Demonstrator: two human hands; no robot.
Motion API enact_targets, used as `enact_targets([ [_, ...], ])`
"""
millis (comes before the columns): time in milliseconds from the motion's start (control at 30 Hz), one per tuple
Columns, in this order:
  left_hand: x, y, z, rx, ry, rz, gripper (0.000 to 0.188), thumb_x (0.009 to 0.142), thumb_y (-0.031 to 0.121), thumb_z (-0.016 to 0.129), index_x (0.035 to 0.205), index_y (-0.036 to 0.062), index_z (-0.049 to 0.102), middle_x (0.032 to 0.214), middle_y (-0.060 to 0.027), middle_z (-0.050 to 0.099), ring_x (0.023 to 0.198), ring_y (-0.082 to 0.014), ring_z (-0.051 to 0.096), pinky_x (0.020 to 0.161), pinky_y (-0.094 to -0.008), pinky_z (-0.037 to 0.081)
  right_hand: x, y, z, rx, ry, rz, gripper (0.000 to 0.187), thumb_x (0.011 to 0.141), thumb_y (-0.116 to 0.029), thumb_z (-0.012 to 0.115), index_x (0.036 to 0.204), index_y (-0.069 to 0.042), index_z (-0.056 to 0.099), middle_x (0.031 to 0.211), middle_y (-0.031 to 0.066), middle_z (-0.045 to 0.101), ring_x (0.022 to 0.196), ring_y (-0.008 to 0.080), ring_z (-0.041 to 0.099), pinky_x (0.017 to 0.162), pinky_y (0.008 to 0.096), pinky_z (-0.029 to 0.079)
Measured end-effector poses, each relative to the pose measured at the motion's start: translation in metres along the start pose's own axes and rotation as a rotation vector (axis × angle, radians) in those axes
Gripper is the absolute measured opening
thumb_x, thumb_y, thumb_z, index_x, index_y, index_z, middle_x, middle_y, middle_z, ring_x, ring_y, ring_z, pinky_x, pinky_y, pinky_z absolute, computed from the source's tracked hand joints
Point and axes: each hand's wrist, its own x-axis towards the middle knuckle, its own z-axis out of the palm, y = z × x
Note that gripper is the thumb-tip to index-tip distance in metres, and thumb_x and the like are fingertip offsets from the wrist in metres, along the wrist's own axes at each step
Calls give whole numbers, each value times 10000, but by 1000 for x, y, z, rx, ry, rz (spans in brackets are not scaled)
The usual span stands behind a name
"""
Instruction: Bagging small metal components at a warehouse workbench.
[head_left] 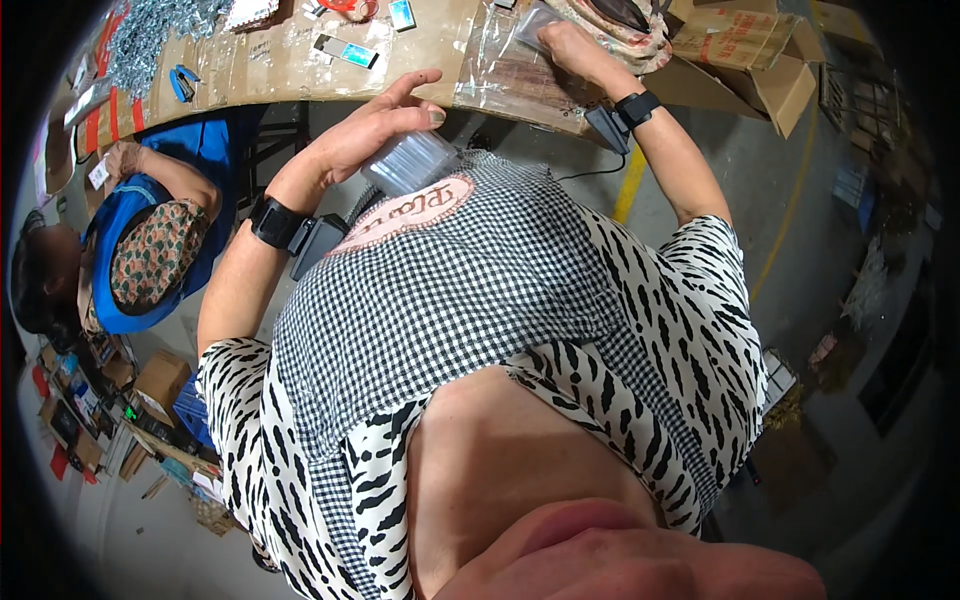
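Note:
My left hand (375,130) holds a bundle of clear plastic pieces (412,163), perhaps trays or boxes, close against the checked apron (430,290). Its thumb lies along the top of the bundle, while the index finger stretches out toward the table edge. At the far side of the work table (420,50), my right hand (575,50) has its fingers closed on another clear plastic piece (533,27). Part of that piece is cut off by the frame's upper edge. Beside the right hand sits a patterned cloth bag (640,35).
Blue-handled snips (183,83), a small flat packet (346,51) and a heap of silvery metal bits (150,45) lie on the table's left. An open cardboard box (745,50) stands at the right. On the left a person in a blue apron (140,250) sits at the table.

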Motion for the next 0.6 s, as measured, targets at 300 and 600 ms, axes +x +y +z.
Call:
enact_targets([
  [300, -1, 2, 5, 50, 8, -15, 687, 825, 298, 562, 1423, 104, 285, 1171, -89, 523, 1051, -176, 529, 915, -263, 427, 11, 17, -2, 108, -88, -159, 64, 744, 2, 550, 786, 38, 583, 753, 222, 590, 716, 386, 577, 640, 414, 452],
  [600, -5, -13, -5, 39, 8, -47, 677, 861, 331, 569, 1423, 83, 285, 1208, -97, 516, 1113, -185, 491, 954, -263, 384, 2, -31, -24, 229, 88, -118, 190, 846, -145, 591, 940, 5, 660, 797, 179, 651, 685, 293, 639, 630, 373, 501],
])
